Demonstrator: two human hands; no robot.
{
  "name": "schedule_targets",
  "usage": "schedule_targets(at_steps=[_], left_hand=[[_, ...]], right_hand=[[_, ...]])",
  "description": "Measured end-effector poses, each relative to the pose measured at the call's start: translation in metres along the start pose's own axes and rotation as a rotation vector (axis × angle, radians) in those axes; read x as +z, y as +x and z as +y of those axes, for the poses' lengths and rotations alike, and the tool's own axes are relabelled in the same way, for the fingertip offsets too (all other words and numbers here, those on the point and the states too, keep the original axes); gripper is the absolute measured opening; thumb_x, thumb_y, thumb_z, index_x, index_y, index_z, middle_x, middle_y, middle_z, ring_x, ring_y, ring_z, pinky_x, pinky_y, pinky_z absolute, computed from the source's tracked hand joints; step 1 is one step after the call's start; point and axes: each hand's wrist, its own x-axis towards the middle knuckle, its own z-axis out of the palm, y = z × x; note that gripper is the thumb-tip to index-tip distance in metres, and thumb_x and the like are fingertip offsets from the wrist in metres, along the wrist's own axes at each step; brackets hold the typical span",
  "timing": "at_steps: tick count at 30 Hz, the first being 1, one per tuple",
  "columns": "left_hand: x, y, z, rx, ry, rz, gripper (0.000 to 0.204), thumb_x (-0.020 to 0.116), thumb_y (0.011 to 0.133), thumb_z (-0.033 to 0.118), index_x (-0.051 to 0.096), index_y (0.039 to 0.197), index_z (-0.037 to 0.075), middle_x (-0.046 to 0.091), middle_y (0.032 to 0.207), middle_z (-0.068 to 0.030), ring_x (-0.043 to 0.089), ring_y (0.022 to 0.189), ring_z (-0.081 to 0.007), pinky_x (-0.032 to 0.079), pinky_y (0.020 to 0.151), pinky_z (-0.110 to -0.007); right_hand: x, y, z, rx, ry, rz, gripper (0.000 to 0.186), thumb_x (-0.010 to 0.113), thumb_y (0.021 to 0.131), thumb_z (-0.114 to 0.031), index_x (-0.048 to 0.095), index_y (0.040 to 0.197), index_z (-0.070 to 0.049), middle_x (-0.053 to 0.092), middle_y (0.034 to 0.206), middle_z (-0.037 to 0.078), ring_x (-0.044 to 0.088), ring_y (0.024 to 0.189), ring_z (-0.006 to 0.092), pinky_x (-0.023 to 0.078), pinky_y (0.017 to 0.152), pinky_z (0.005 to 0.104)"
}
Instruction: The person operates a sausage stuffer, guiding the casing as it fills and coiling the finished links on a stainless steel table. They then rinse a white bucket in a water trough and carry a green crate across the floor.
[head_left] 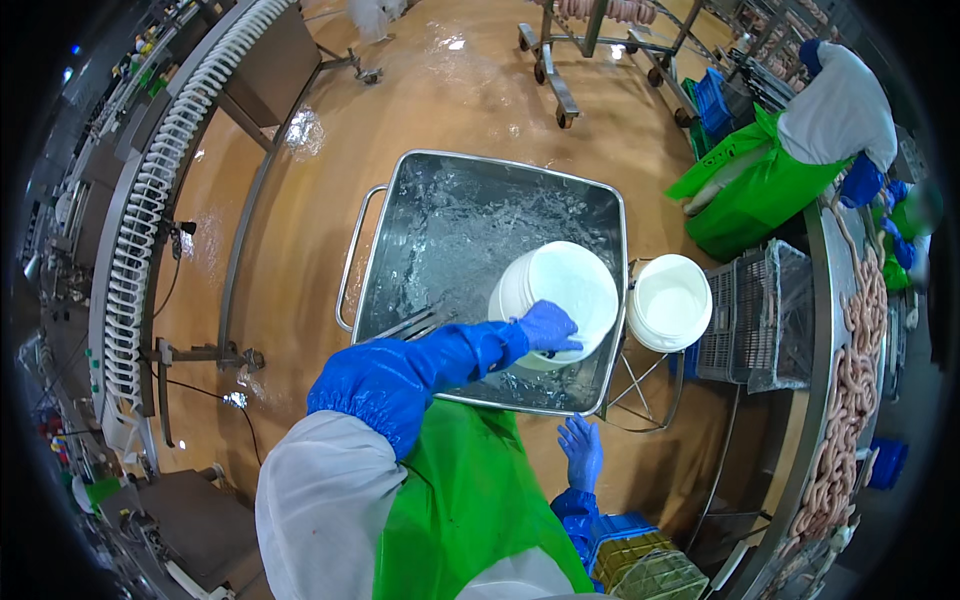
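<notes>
A large steel tub of rippling water stands in front of me. Within it is a white bucket, tilted, its mouth facing up; how much water it holds I cannot tell. My left hand, in a purple-blue glove and blue sleeve cover, is closed on the near rim of this bucket. Beyond the tub's near right corner, my right hand hangs with its fingers spread and nothing in it. Long metal utensils lean partly in the water by my left forearm; their kind is unclear.
Right of the tub, a second white bucket rests on a wire stand. Grey crates sit beside a table heaped with sausages. A co-worker in a green apron bends over it. A conveyor runs along the left.
</notes>
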Motion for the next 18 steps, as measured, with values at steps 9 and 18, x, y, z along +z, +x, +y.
schedule_targets(at_steps=[9,18], left_hand=[[-0.077,-0.050,0.103,0.005,-0.513,0.120,0.057,0.058,0.080,0.058,0.067,0.065,0.004,0.062,0.061,-0.0154,0.061,0.057,-0.0311,0.047,0.059,-0.042],[-0.183,0.005,-0.086,-0.134,-1.785,0.100,0.046,0.052,0.091,0.039,0.056,0.121,0.004,0.066,0.103,-0.0112,0.064,0.090,-0.0207,0.049,0.087,-0.034]], right_hand=[[0.001,-0.002,0.025,0.060,0.403,0.117,0.065,0.037,0.094,-0.052,0.032,0.137,-0.003,0.040,0.136,0.015,0.044,0.118,0.0290,0.036,0.094,0.0379],[0.134,0.039,-0.132,-0.423,0.466,-0.171,0.077,0.031,0.093,-0.058,0.018,0.144,-0.002,0.023,0.148,0.016,0.025,0.134,0.0292,0.015,0.111,0.0399]])
